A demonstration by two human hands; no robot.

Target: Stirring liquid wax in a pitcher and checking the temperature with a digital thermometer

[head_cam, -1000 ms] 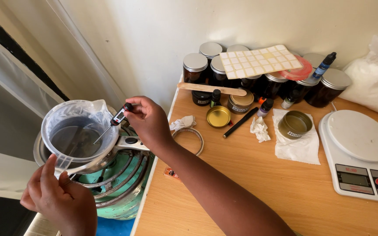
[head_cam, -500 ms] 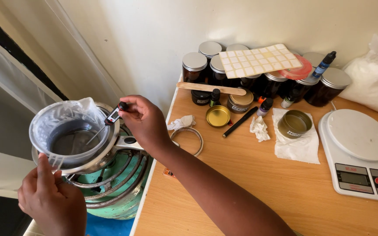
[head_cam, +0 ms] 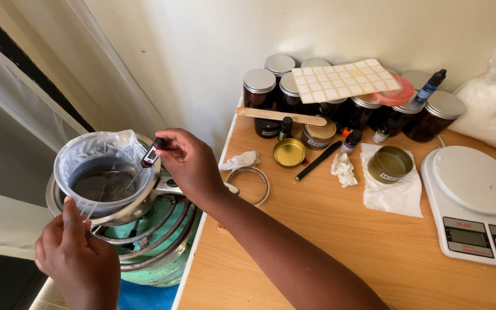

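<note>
My right hand (head_cam: pixel 188 163) pinches a small black and red probe thermometer (head_cam: pixel 147 158), its thin metal probe dipping into dark liquid in a clear plastic jug (head_cam: pixel 96 172). The jug stands in a metal pot (head_cam: pixel 116 213) on a green gas burner (head_cam: pixel 156 252) left of the wooden table (head_cam: pixel 328 241). My left hand (head_cam: pixel 78 264) grips the near rim of the jug and pot at the lower left.
On the table stand dark glass jars with silver lids (head_cam: pixel 259 89), a sheet of white stickers (head_cam: pixel 343 80), a wooden stick (head_cam: pixel 288 116), small tins (head_cam: pixel 390 165), a gold lid (head_cam: pixel 289 152), tissue (head_cam: pixel 394 192), dropper bottles (head_cam: pixel 430 87) and a white digital scale (head_cam: pixel 477 201). A white wall lies behind.
The jug and pot have shifted slightly left and down in view with both hands. The thermometer stays in the liquid in my right hand.
</note>
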